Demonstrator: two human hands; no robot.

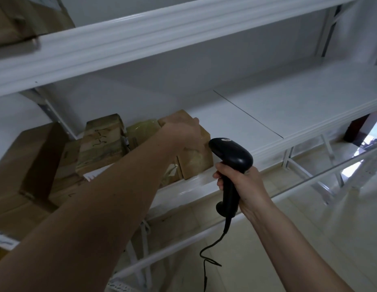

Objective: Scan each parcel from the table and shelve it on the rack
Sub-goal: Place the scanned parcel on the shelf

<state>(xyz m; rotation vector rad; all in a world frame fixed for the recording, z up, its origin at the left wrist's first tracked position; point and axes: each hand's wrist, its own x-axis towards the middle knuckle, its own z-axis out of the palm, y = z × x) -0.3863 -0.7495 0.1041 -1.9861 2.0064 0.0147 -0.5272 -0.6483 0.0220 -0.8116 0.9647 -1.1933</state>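
Note:
My left hand [183, 133] reaches onto the middle shelf of the white rack [267, 114] and grips a small brown cardboard parcel [197, 162] from above. That parcel stands on the shelf near its front edge. To its left lie a tape-wrapped parcel with handwriting [102, 144] and a glossy taped one [141, 129]. My right hand [240, 182] holds a black corded barcode scanner [231, 159] by its handle, just right of the parcel, in front of the shelf edge.
Larger cardboard boxes [31, 165] fill the shelf's left end. More boxes [12, 22] sit on the shelf above at top left. The shelf's right half is bare white board. Lower rack rails [288, 190] and a tiled floor [267, 260] lie below.

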